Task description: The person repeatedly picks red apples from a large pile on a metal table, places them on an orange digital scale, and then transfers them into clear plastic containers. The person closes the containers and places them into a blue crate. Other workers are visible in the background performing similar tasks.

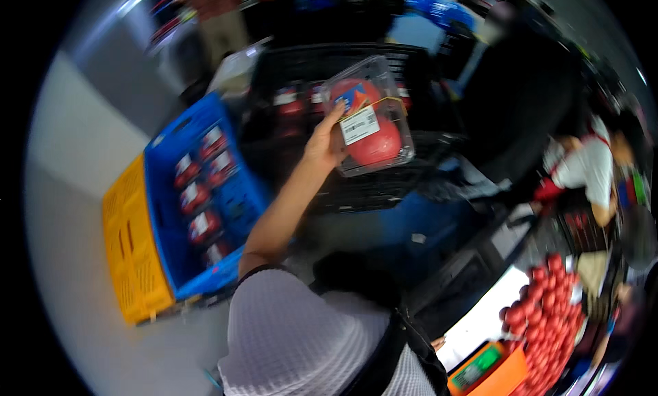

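My left hand (325,141) grips a clear plastic clamshell pack (374,159), thumb on its front face. Inside are large red fruits that look like tomatoes (379,141). A white printed label (359,126), a blue and orange sticker and a yellow band are on the pack. It is held tilted above a black plastic crate (354,51), where similar packs (289,102) lie. At the white table's edge, a few fingertips show, apparently of my right hand (438,343); the rest is hidden behind my body and strap.
On the left, a blue crate (239,193) with several packs (194,197) stands beside a yellow crate (138,241). At lower right, an orange scale (475,367) with a lit green display and heaped red tomatoes (547,313) are on the white table (480,316). People stand nearby to the right.
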`<act>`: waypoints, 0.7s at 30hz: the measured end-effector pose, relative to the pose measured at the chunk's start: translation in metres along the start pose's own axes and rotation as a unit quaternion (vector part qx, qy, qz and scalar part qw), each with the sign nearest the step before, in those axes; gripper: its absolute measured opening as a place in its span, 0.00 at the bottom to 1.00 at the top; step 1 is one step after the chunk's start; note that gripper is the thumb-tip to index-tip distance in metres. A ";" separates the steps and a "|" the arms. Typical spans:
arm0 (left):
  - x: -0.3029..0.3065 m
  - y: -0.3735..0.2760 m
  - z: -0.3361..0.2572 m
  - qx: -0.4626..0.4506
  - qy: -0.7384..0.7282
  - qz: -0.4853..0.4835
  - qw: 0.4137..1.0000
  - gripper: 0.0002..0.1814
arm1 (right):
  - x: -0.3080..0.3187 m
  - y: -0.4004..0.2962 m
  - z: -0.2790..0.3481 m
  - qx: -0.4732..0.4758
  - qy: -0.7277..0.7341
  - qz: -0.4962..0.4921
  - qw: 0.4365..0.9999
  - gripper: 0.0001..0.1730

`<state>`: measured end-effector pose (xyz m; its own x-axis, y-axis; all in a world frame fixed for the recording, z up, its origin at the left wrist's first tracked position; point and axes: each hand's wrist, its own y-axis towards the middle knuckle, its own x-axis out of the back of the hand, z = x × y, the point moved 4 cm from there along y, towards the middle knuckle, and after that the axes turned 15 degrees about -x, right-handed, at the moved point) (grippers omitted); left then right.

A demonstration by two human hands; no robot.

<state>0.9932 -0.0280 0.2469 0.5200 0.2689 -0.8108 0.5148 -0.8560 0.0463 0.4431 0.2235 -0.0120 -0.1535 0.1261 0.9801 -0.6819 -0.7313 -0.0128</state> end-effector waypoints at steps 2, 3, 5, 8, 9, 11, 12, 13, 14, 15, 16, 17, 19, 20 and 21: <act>0.025 -0.020 -0.043 -0.064 -0.043 -0.015 0.997 0.27 | 0.004 0.011 0.002 0.049 -0.009 0.005 0.999 0.48; 0.034 -0.025 -0.066 -0.109 -0.041 0.011 0.993 0.29 | 0.004 0.012 0.006 0.074 -0.003 0.004 0.997 0.47; 0.080 -0.041 -0.114 -0.189 -0.032 -0.023 0.981 0.29 | 0.009 0.013 0.008 0.123 0.001 0.009 0.992 0.46; 0.169 -0.096 -0.195 -0.302 0.152 -0.165 0.926 0.29 | 0.022 0.015 0.017 0.193 -0.007 0.027 0.981 0.45; 0.189 -0.123 -0.219 -0.327 0.219 -0.224 0.892 0.29 | 0.027 0.016 0.020 0.211 -0.008 0.036 0.977 0.44; 0.259 -0.136 -0.246 -0.235 0.288 -0.229 0.900 0.28 | 0.032 0.010 0.023 0.208 0.001 0.036 0.977 0.44; 0.288 -0.130 -0.249 -0.208 0.353 -0.225 0.884 0.28 | 0.035 0.004 0.022 0.193 0.007 0.032 0.981 0.43; 0.311 -0.116 -0.247 -0.179 0.417 -0.207 0.866 0.29 | 0.038 -0.002 0.021 0.166 0.016 0.026 0.986 0.43; 0.333 -0.100 -0.239 -0.132 0.463 -0.146 0.864 0.29 | 0.045 -0.008 0.019 0.126 0.026 0.017 0.992 0.42; 0.338 -0.075 -0.218 -0.082 0.511 -0.102 0.850 0.29 | 0.054 -0.018 0.016 0.070 0.037 -0.007 0.997 0.42; 0.329 -0.054 -0.195 -0.047 0.547 -0.070 0.833 0.29 | 0.064 -0.027 0.021 0.071 0.042 -0.018 0.996 0.41; 0.309 -0.051 -0.179 -0.036 0.578 -0.049 0.814 0.28 | 0.067 -0.033 0.031 0.097 0.051 -0.021 0.994 0.41; 0.257 -0.030 -0.136 -0.047 0.608 0.007 0.792 0.28 | 0.071 -0.040 0.057 0.135 0.041 -0.019 0.990 0.40; 0.224 -0.017 -0.096 -0.051 0.609 0.052 0.790 0.28 | 0.058 -0.026 0.040 0.149 0.103 0.045 0.982 0.47; 0.193 -0.009 -0.052 -0.044 0.605 0.113 0.787 0.28 | 0.050 -0.018 0.044 0.092 0.100 0.119 0.984 0.46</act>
<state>1.1242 0.0542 0.1201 0.8461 0.3826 0.3710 0.3327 -0.9231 0.1930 0.4789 0.2137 0.0454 -0.4426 0.0523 0.8952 -0.4711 -0.8630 -0.1825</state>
